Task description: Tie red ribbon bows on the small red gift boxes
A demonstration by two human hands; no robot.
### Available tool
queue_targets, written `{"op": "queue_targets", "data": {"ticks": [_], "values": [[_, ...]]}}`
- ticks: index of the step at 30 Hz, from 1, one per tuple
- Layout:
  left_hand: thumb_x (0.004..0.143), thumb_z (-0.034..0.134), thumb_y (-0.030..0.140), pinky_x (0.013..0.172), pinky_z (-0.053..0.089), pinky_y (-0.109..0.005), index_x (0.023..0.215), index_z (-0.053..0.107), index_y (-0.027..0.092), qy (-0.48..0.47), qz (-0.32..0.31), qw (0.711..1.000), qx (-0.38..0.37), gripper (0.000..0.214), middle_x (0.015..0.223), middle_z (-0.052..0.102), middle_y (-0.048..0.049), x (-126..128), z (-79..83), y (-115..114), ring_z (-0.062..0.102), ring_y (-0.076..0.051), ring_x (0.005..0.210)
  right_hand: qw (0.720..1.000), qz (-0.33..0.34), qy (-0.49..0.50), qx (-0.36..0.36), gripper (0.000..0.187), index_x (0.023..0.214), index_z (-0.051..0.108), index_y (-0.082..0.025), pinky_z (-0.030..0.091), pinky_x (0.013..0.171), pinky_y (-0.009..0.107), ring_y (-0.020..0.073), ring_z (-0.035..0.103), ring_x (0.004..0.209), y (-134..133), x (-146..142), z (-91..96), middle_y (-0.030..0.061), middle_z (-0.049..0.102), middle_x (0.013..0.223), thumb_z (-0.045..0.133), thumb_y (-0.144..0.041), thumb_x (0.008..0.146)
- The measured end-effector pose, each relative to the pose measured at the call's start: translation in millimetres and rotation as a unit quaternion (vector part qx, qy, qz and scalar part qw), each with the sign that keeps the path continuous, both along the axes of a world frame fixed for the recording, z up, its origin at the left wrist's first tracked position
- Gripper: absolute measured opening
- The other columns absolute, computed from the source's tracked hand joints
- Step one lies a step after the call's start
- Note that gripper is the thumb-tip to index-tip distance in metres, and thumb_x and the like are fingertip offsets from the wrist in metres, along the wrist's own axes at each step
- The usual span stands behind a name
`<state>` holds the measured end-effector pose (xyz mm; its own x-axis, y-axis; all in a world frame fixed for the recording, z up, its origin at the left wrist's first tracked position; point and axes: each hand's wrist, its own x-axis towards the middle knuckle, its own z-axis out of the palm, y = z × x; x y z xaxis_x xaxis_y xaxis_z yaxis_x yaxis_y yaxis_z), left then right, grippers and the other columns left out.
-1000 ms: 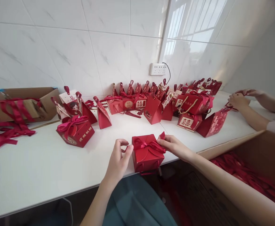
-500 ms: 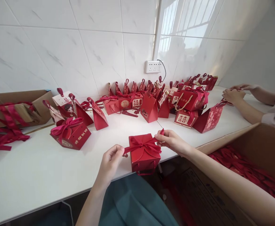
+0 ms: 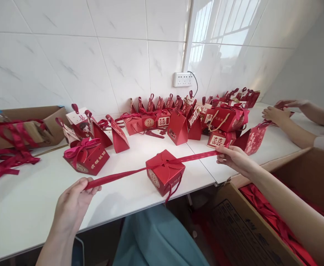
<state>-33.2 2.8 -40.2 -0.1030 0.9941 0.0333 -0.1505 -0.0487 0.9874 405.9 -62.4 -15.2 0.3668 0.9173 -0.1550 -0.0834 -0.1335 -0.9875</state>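
I am watching the left hand [image 3: 74,203] pinching one end of the red satin ribbon [image 3: 123,176], thumb pressing down over curled fingertips. The right hand [image 3: 234,158] is pinching the other end between thumb and forefinger, with its remaining fingers lying loosely together. The ribbon is running taut between them, from eight o'clock to two o'clock across the lid of the red gift box [image 3: 164,171]. The box is sitting tilted near the front edge of the white table [image 3: 40,214].

I am judging the ribbon soft, light and slippery, so it is best held at the ends with a firm pinch. The box looks like thin folded card that is light, easily dragged or dented, and best steadied by its side walls.

A gold emblem is showing on the box's near face, too small to read. At twelve o'clock, the double-happiness boxes [image 3: 218,141] are showing 囍. At ten o'clock, the bow-tied box [image 3: 87,157] is bearing gold characters I cannot read. At four o'clock, the print on the cardboard carton [image 3: 250,229] is too skewed to read. At two o'clock, a co-worker's hands [image 3: 278,114] are working apart from mine.
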Motion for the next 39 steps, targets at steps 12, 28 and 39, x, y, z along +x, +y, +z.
{"op": "queue_targets", "data": {"ticks": [12,28,39], "values": [[0.083,0.049,0.037,0.103,0.036,-0.038,0.107,0.054,0.022,0.412,-0.137,0.859,0.271,0.029,0.122,0.054,-0.0053,96.7,31.9,2.5,0.047,-0.022,0.119,0.825,0.144,-0.514,0.185,0.022,0.092,0.06,-0.021,0.046,0.084,0.037,0.0228,0.058,0.093,20.4,-74.3,28.9,0.0084,0.061,0.099,0.054,-0.04,0.084],[0.079,0.05,0.051,0.046,0.041,-0.023,0.081,0.051,0.021,0.352,-0.372,0.859,-0.023,0.031,0.07,0.055,0.0034,113.5,49.7,-27.7,0.047,-0.009,0.047,0.75,0.258,-0.597,0.121,0.014,0.071,0.057,-0.017,0.04,0.067,0.026,0.0167,0.052,0.074,22.1,-102.9,35.1,0.005,0.055,0.08,0.062,-0.028,0.079],[0.086,0.044,0.045,0.068,0.041,-0.025,0.081,0.05,0.022,0.361,-0.308,0.878,0.064,0.024,0.075,0.058,0.0026,104.2,47.0,-14.0,0.055,-0.014,0.072,0.821,0.354,-0.447,-0.012,0.031,0.059,0.046,-0.018,0.027,0.046,0.023,0.0092,0.042,0.048,22.1,-72.8,50.7,-0.0037,0.048,0.052,0.053,-0.039,0.08]]}}
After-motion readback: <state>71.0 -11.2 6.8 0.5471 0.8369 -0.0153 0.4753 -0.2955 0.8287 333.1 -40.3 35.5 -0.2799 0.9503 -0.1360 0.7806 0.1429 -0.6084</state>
